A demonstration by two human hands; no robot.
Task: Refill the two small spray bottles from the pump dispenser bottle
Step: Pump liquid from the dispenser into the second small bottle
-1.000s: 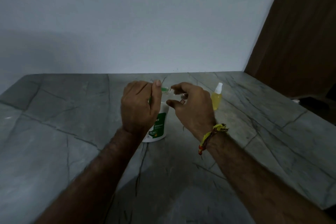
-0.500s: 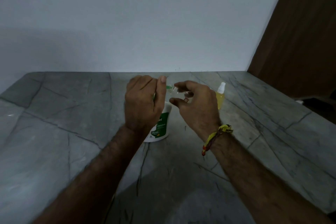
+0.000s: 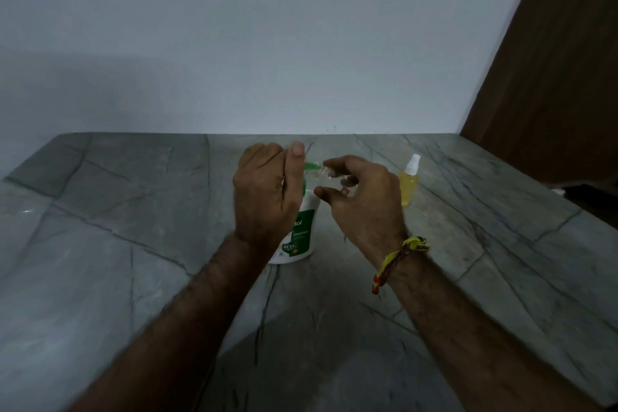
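A white and green pump dispenser bottle point(image 3: 298, 237) stands on the grey stone table point(image 3: 133, 244). My left hand point(image 3: 264, 191) is closed over its pump head, and the green nozzle point(image 3: 312, 165) sticks out to the right. My right hand point(image 3: 361, 197) holds a small clear spray bottle point(image 3: 329, 174) with its mouth against that nozzle; most of this bottle is hidden by my fingers. A second small spray bottle point(image 3: 409, 182), filled with yellow liquid and fitted with a white sprayer, stands upright just right of my right hand.
A pale wall runs along the table's back edge. A dark wooden door point(image 3: 551, 77) stands at the right. The table's right edge slants down beside a dark floor area point(image 3: 588, 194).
Both hands and the bottles sit slightly higher and to the right in view as my head shifted. The grip on the pump head and the small bottle looks unchanged.
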